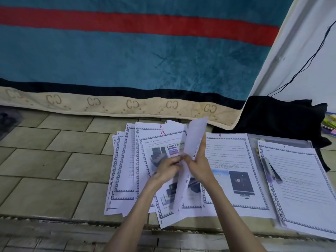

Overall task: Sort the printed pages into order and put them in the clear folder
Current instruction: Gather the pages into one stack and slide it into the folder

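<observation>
A lifted sheet (195, 140) stands on edge above the fanned page pile (127, 170) on the tiled floor (54, 160), pinched by left hand (168, 167) and right hand (197, 162), close together; clear folder (283, 140) lies at right beneath page 1 (300, 179)

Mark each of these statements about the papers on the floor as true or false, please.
1. Both hands, left and right, hold one raised sheet. True.
2. The page marked 13 lies to the right of the page marked 9. False: it lies to the left.
3. A pen rests on the page marked 1. True.
4. The papers lie on a wooden desk. False: they lie on a tiled floor.
5. A black cloth lies beyond the page marked 9. True.
</observation>
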A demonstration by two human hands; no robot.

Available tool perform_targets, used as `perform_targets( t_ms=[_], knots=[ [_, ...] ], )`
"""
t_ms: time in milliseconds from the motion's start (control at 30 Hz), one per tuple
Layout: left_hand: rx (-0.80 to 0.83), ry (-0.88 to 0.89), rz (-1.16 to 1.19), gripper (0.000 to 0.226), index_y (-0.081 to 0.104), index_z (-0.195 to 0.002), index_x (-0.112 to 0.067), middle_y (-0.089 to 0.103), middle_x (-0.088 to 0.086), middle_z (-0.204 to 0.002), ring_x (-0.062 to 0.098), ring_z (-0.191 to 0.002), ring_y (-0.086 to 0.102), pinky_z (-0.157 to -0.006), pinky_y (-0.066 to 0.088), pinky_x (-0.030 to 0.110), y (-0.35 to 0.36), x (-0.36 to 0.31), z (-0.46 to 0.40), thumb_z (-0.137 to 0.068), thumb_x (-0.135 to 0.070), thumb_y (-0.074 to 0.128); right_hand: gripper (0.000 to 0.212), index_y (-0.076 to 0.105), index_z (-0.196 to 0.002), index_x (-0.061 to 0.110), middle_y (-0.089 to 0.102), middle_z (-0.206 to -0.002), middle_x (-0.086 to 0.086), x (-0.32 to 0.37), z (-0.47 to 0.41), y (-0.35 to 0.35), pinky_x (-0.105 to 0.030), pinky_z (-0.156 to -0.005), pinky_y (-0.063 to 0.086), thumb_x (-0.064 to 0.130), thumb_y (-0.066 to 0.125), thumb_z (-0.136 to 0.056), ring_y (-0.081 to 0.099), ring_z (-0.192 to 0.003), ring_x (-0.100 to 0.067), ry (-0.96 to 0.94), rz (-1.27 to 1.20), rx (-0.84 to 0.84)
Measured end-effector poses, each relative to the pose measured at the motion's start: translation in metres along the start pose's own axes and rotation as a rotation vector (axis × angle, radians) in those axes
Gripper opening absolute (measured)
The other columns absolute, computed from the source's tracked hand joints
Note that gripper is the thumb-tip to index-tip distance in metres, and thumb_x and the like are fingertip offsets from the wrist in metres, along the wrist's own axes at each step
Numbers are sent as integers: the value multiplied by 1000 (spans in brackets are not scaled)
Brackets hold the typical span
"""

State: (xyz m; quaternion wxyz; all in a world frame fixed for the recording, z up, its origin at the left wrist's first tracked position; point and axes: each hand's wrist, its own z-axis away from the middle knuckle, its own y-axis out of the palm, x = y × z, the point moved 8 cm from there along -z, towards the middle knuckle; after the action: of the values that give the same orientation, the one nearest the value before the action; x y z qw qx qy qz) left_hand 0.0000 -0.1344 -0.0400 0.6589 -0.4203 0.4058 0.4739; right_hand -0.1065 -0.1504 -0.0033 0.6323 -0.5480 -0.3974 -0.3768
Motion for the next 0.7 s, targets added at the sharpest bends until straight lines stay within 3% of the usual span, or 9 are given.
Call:
perform_targets(
  t_ms=[67,133,267,333,400,467,533,633,700],
  knots=[
    [-386,-55,-142,41,57,-126,-24,47,-1,-137,19,-130,40,-108,33,33,-36,6,6,-91,-3,48,89,-25,-139,37,66,-93,-26,0,-3,-12,-27,-52,37,10,46,-95,60,-65,-36,-36,133,-87],
    [-675,-239,-223,45,46,-134,-24,29,9,-150,29,-136,27,-109,29,44,-68,19,24,-91,-14,54,88,-17,-143,35,60,-98,-40,-5,-9,-19,-26,-45,30,2,46,-92,51,-51,-34,-86,222,-109],
    [-675,-334,136,49,29,-142,-9,44,14,-141,32,-127,44,-103,38,40,-80,31,21,-96,-10,45,50,29,-141,36,60,-123,-24,-5,-14,-3,-30,-68,43,19,45,-97,63,-96,-36,-113,286,62],
    [-643,-310,177,38,48,-132,-12,54,7,-134,26,-117,53,-96,45,33,-88,31,13,-94,-8,46,51,20,-143,46,53,-137,-8,-2,-6,15,-28,-90,43,43,41,-96,52,-124,-24,-55,198,207],
    [-644,-299,-25,31,65,-116,-19,51,-5,-130,22,-115,49,-89,45,28,-97,23,10,-92,-7,50,66,-11,-141,54,35,-151,-1,0,3,34,-34,-99,41,57,34,-92,48,-128,-25,-54,203,313],
    [-702,-331,-213,30,63,-116,-23,37,4,-144,30,-129,34,-99,36,39,-106,21,13,-88,-13,61,70,-23,-138,51,34,-151,-2,-2,5,43,-36,-94,44,58,29,-93,56,-118,-29,-84,274,323],
    [-722,-330,-163,52,48,-129,-14,39,17,-142,35,-128,39,-101,37,45,-112,24,15,-82,-14,69,63,-9,-146,41,42,-147,-7,-15,3,47,-38,-98,43,55,26,-95,55,-119,-31,-80,399,326],
    [-744,-252,-169,42,53,-122,1,61,23,-118,30,-99,60,-86,48,37,-120,15,18,-85,-12,67,49,21,-147,36,18,-158,-2,-42,6,57,-39,-118,12,48,25,-99,14,-146,-21,-121,684,368],
    [-761,-154,-224,27,65,-105,3,68,19,-98,21,-78,58,-68,46,28,-131,1,20,-85,-16,67,51,18,-147,39,-4,-159,5,-54,14,65,-34,-117,-7,53,22,-98,-10,-146,-13,-154,711,410]
  ],
)
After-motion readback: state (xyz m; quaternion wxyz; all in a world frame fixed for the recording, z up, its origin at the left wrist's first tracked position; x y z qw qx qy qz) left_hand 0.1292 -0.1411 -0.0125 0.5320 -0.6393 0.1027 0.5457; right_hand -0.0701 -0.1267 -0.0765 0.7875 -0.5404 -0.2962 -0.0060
